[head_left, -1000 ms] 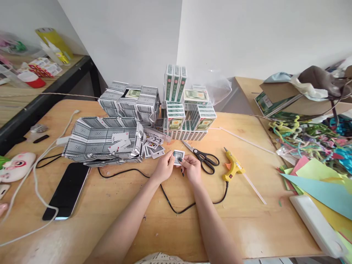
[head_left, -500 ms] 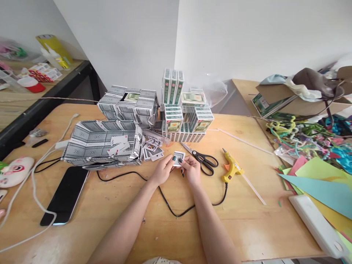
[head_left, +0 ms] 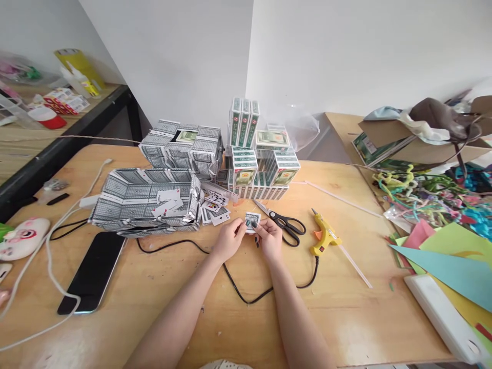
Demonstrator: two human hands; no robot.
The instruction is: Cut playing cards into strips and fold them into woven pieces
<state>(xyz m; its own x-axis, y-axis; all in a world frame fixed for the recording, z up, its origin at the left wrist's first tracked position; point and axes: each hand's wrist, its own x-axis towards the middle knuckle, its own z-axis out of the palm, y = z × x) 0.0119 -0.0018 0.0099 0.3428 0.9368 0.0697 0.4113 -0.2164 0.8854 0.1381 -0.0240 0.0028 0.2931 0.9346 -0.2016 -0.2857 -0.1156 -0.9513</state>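
Note:
A playing card (head_left: pixel 251 217), patterned back showing, is held low over the table between my two hands. My left hand (head_left: pixel 229 240) is closed at the card's left edge. My right hand (head_left: pixel 269 240) pinches the lower right part, its thumb lying over the back. Just beyond lies a loose pile of playing cards (head_left: pixel 216 205), some face up. To the left stands an open box built of playing cards (head_left: pixel 126 197), with a few cards inside. Black-handled scissors (head_left: pixel 286 224) lie close to my right hand, and a yellow glue gun (head_left: pixel 323 236) is farther right.
Boxed card decks (head_left: pixel 244 177) are stacked at the back beside another card-covered block (head_left: pixel 182 146). A black cord (head_left: pixel 234 287) runs under my forearms. A phone (head_left: pixel 92 274) and white cable lie left; coloured paper (head_left: pixel 442 261) and a white bar (head_left: pixel 442 318) lie right.
The fingers have shifted on the card: my left fingertips have drawn back toward its left edge, uncovering more of the back. The view has moved slightly.

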